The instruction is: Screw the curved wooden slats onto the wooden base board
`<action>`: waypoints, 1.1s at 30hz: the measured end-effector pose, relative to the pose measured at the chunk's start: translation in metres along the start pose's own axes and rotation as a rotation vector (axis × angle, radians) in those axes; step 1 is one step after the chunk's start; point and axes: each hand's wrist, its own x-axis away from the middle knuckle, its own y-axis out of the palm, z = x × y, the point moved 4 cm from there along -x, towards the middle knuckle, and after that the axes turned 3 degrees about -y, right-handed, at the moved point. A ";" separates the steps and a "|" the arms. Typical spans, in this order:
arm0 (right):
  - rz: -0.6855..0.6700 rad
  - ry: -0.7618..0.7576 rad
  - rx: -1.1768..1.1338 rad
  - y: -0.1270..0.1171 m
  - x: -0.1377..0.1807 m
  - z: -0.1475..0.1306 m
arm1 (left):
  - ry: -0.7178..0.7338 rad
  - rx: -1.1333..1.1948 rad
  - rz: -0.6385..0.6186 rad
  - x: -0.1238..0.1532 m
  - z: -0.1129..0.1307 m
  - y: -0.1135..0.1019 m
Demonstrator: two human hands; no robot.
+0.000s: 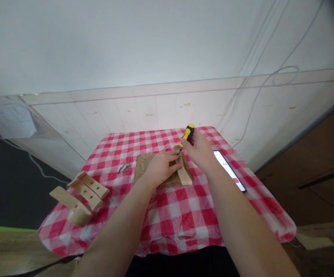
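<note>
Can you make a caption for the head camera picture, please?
The right hand grips a yellow-and-black screwdriver; the left hand touches a wooden strip near its tip.

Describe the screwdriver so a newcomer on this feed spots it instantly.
On the red checked tablecloth, find the brown board. Above the pale wooden strip on its right side, the right grip holds the slanted screwdriver. Its yellow and black handle sets it apart from the strip and the small grey metal pieces nearby.
</note>
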 end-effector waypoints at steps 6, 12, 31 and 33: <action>0.001 0.023 -0.054 0.002 0.001 0.003 | -0.043 -0.038 -0.023 0.000 0.004 -0.002; 0.024 0.032 -0.130 0.003 0.001 0.004 | -0.008 0.016 -0.012 -0.002 0.002 -0.001; 0.065 0.051 -0.159 -0.001 0.001 0.006 | 0.025 -0.047 0.002 -0.002 0.000 0.002; 0.063 0.047 -0.155 -0.001 0.002 0.004 | 0.030 -0.054 0.001 -0.002 0.000 0.002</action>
